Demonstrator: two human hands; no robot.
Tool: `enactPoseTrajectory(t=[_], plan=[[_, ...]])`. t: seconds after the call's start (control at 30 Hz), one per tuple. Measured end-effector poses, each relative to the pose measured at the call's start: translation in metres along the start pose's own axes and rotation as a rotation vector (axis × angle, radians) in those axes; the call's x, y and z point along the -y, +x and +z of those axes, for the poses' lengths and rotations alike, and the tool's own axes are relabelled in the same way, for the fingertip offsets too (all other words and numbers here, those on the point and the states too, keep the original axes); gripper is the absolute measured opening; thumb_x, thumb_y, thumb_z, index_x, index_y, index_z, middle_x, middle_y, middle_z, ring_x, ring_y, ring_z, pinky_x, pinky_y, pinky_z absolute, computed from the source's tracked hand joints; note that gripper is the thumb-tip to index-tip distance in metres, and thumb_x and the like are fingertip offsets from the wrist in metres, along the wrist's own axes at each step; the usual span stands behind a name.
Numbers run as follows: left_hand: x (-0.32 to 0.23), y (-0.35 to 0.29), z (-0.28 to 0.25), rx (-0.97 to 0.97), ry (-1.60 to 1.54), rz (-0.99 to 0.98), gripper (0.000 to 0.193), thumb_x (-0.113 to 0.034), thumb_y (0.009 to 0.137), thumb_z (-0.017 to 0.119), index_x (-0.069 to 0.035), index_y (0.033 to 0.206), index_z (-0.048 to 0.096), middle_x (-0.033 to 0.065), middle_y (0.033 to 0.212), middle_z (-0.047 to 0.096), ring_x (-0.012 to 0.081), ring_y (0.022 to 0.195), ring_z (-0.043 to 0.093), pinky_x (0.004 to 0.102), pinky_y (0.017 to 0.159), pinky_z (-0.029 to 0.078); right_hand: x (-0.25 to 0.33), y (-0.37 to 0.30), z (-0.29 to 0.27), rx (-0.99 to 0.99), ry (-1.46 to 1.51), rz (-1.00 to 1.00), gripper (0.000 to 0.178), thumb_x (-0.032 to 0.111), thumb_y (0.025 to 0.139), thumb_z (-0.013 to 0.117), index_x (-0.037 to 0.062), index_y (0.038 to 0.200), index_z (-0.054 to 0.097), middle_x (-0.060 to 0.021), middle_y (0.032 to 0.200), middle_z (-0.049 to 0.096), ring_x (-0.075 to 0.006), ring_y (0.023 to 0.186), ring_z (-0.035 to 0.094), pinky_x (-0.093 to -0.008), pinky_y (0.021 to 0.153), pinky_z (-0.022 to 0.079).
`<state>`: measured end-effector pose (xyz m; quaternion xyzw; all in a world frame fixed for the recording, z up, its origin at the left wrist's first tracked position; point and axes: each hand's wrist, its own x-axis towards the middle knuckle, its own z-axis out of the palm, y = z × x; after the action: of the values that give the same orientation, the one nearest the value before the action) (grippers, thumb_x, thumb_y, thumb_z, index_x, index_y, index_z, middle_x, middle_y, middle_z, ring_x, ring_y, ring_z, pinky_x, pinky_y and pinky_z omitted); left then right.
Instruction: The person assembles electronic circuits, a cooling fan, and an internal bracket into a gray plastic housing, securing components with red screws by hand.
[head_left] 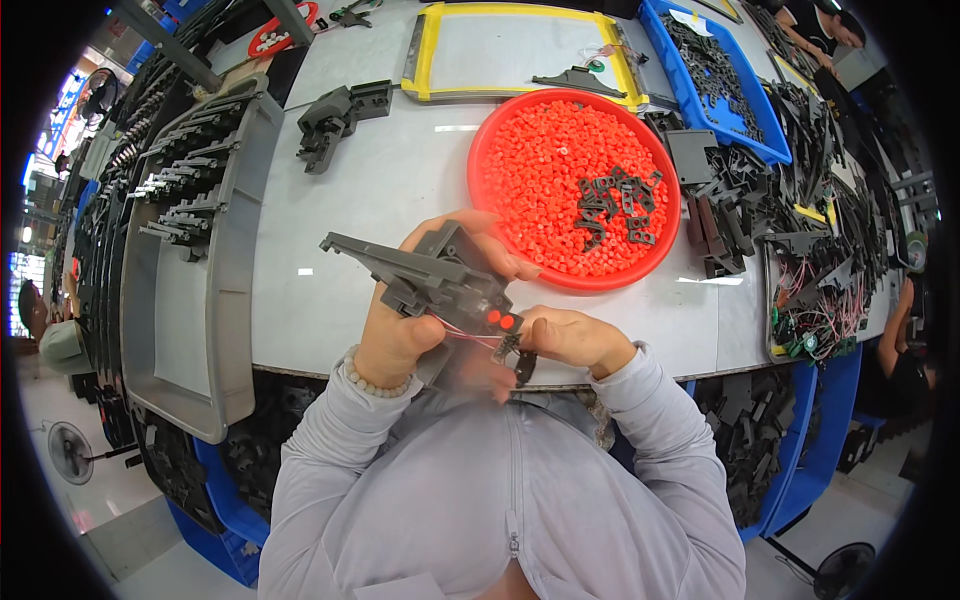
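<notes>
In front of my chest my left hand (392, 335) grips a dark grey plastic assembly (430, 272) with a long pointed arm. Two red round pieces (500, 319) sit at its lower right end, and thin pink and white wires (470, 334) run just below them. My right hand (575, 338) is closed at that same end, its thumb and fingers around a small black part (525, 367) beside the wires. Motion blurs the lower fingers there. Beyond the hands stands a red round tray (478, 215) full of small red pieces, with several black brackets (615, 205) on top.
Another dark grey assembly (335, 120) lies at the far left of the white table (310, 310). A grey bin (230, 330) with rows of parts stands left. A yellow-taped board (500, 50) and a blue tray (775, 140) are at the back. Dark parts and wired boards (820, 310) crowd the right.
</notes>
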<state>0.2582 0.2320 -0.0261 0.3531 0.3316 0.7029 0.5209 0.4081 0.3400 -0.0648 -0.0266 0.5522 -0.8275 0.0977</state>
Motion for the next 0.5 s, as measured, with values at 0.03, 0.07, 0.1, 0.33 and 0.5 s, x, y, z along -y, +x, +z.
enactPoseTrajectory(t=[0.03,0.07,0.1,0.33,0.5], plan=[[-0.001,-0.002,-0.002,-0.010,-0.018,-0.006,0.090,-0.049,0.067,0.075,0.001,0.128,0.032,0.0163,0.103,0.053,0.0335,0.106,0.055,0.0452,0.093,0.046,-0.004,-0.002,0.007,0.007,0.001,0.000,0.030,0.020,0.083,0.054,0.0025,0.106,0.062,-0.0060,0.088,0.065,-0.0149,0.084,0.058,-0.0265,0.079,0.044],[-0.001,-0.003,-0.004,-0.015,-0.015,-0.004,0.090,-0.049,0.067,0.075,0.001,0.128,0.032,0.0163,0.103,0.053,0.0335,0.106,0.055,0.0452,0.093,0.046,-0.009,-0.005,0.016,-0.152,0.183,0.056,0.029,0.018,0.084,0.052,0.0023,0.106,0.062,-0.0052,0.084,0.064,-0.0143,0.078,0.055,-0.0266,0.073,0.043],[0.001,-0.002,-0.008,-0.011,0.002,0.034,0.085,-0.043,0.068,0.075,0.002,0.127,0.034,0.0154,0.102,0.055,0.0325,0.105,0.056,0.0437,0.091,0.047,-0.011,-0.006,0.020,-0.314,0.363,0.112,0.028,0.017,0.085,0.050,0.0021,0.106,0.061,-0.0044,0.079,0.062,-0.0137,0.072,0.053,-0.0268,0.067,0.042],[0.006,-0.004,-0.014,-0.115,0.098,0.074,0.055,-0.005,0.076,0.058,0.001,0.127,0.037,0.0123,0.104,0.054,0.0245,0.102,0.058,0.0354,0.087,0.049,0.007,-0.012,0.029,-0.446,-0.253,-0.055,0.026,0.022,0.089,0.052,-0.0003,0.094,0.064,-0.0073,0.067,0.053,-0.0183,0.060,0.043,-0.0289,0.060,0.039],[0.008,-0.003,-0.008,-0.235,0.198,0.036,0.059,-0.013,0.077,0.059,0.002,0.128,0.033,0.0142,0.105,0.051,0.0296,0.104,0.055,0.0412,0.089,0.049,0.015,-0.019,0.034,-0.791,-0.754,-0.325,0.025,0.020,0.091,0.051,-0.0002,0.086,0.064,-0.0046,0.065,0.049,-0.0126,0.063,0.045,-0.0285,0.058,0.038]])
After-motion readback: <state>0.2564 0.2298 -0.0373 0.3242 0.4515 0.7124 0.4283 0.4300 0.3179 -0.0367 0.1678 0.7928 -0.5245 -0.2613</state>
